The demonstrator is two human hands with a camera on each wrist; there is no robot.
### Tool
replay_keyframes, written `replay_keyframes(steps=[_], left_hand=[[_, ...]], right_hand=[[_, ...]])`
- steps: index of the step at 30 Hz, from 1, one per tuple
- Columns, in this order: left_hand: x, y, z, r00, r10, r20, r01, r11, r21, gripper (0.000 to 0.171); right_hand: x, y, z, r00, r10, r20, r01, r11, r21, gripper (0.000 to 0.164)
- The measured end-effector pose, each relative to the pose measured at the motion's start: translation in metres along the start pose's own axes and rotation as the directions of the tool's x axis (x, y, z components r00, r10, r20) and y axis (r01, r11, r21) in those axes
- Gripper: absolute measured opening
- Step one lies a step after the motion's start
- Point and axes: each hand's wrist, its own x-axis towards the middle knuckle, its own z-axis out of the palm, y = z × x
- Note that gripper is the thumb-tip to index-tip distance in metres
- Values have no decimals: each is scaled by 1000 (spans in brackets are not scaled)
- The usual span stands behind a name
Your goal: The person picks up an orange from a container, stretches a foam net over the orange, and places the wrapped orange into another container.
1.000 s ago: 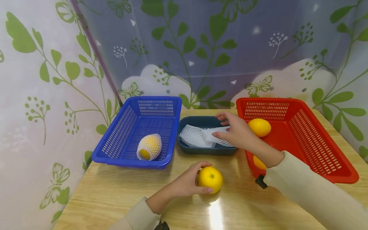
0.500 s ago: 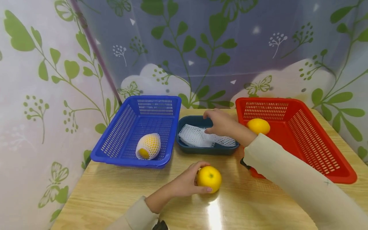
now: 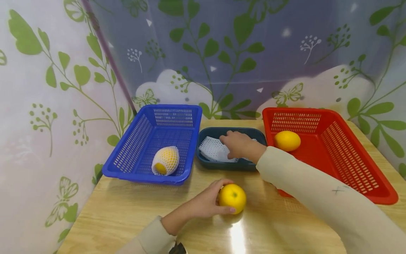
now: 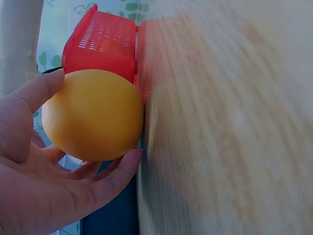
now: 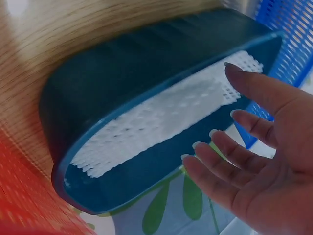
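The left hand (image 3: 207, 201) curls its fingers and thumb around a yellow fruit (image 3: 234, 199) on the table (image 3: 127, 211), just on the near side of the teal tray (image 3: 222, 165). The right hand (image 3: 241, 144), fingers apart and slightly bent, is over the white foam nets (image 3: 213, 148) in that tray; whether it touches them is unclear. Left of the tray, a blue basket (image 3: 168, 135) holds a net-wrapped fruit (image 3: 166, 161); right of it, a red basket (image 3: 323, 155) holds another fruit (image 3: 287, 141).

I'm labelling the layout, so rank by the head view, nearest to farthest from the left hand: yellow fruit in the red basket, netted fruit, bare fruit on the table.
1. Bare fruit: on the table, gripped by the left hand.
2. Netted fruit: in the blue basket, forward and left.
3. Yellow fruit: in the red basket, forward and right.
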Motion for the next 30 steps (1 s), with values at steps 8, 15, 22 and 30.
replay_keyframes(steps=[8,15,22,30], left_hand=[[0,-1,0,1000,14,1,-14,1000,-8,64],[-1,0,0,1000,-1,7,1,1000,-18,65],[-2,-2,1,1000,11,3,-11,1000,-5,65],[-2,-3,-1,999,32,10,-33,999,17,67]], right_hand=[[4,-2,6,999,23,37,-19,996,-82,61],[8,-3,12,998,49,34,-47,996,-73,65],[12,-6,20,999,44,30,-40,994,-106,39],[15,-3,28,998,55,-24,-58,993,-103,26]])
